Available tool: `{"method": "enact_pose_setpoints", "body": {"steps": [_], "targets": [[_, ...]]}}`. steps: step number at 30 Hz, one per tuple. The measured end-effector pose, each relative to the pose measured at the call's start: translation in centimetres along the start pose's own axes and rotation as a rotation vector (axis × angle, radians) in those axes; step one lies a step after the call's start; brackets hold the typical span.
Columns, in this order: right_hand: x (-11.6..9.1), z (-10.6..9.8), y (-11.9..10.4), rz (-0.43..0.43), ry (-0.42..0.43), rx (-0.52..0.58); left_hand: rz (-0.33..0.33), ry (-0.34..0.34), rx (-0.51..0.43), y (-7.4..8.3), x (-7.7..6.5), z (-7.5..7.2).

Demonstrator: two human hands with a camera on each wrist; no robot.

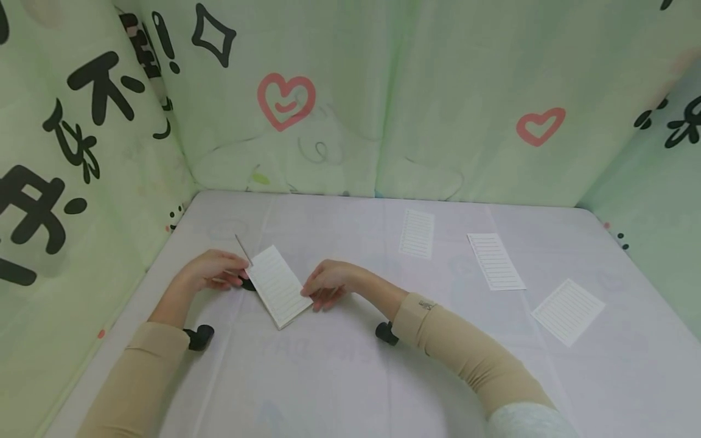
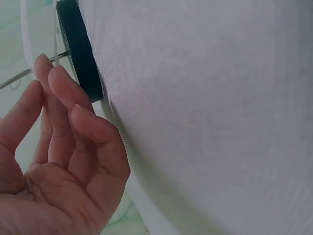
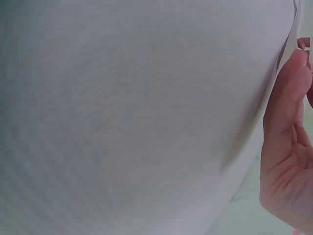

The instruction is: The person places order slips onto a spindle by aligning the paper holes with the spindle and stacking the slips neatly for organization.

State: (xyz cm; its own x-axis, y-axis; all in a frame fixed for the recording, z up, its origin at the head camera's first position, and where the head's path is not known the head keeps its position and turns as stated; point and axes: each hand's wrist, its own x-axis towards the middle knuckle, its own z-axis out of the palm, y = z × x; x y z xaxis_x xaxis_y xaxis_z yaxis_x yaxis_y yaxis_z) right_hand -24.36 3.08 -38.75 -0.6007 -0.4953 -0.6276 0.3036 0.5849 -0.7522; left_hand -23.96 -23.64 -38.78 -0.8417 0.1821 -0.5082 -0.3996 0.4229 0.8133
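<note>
White lined paper sheets (image 1: 279, 286) are held tilted above the left part of the table, one just behind the other. My left hand (image 1: 221, 269) pinches their left edge between thumb and fingertips. At the opposite edge, my right hand (image 1: 331, 283) grips the lower right side with thumb and fingers. A paper spike with a thin metal rod (image 1: 242, 247) and a round dark base (image 1: 248, 284) stands right at the left fingertips. In the left wrist view the rod (image 2: 15, 78) crosses the white paper edges (image 2: 26, 34) beside the fingers, above the dark base (image 2: 80, 51).
Three more lined sheets lie separately on the white tablecloth (image 1: 328, 377): one sheet at the back (image 1: 417, 233), a second sheet (image 1: 496, 261) to its right, and a third sheet (image 1: 568, 312) nearer the right edge. Pale green printed curtains (image 1: 339, 158) enclose the table's back and sides.
</note>
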Motion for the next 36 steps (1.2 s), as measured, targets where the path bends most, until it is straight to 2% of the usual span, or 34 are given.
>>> {"method": "enact_pose_setpoints", "body": {"steps": [8,17,36], "targets": [[0.21,0.21,0.18,0.003,0.013,-0.048,-0.027,0.020,0.038,-0.12,0.48,0.35],[-0.03,0.44,0.18,-0.041,0.032,-0.142,-0.026,0.027,0.070,-0.31,0.75,0.45],[-0.07,0.41,0.32,-0.062,0.028,-0.140,-0.041,0.024,0.096,-0.14,0.56,0.58]]}}
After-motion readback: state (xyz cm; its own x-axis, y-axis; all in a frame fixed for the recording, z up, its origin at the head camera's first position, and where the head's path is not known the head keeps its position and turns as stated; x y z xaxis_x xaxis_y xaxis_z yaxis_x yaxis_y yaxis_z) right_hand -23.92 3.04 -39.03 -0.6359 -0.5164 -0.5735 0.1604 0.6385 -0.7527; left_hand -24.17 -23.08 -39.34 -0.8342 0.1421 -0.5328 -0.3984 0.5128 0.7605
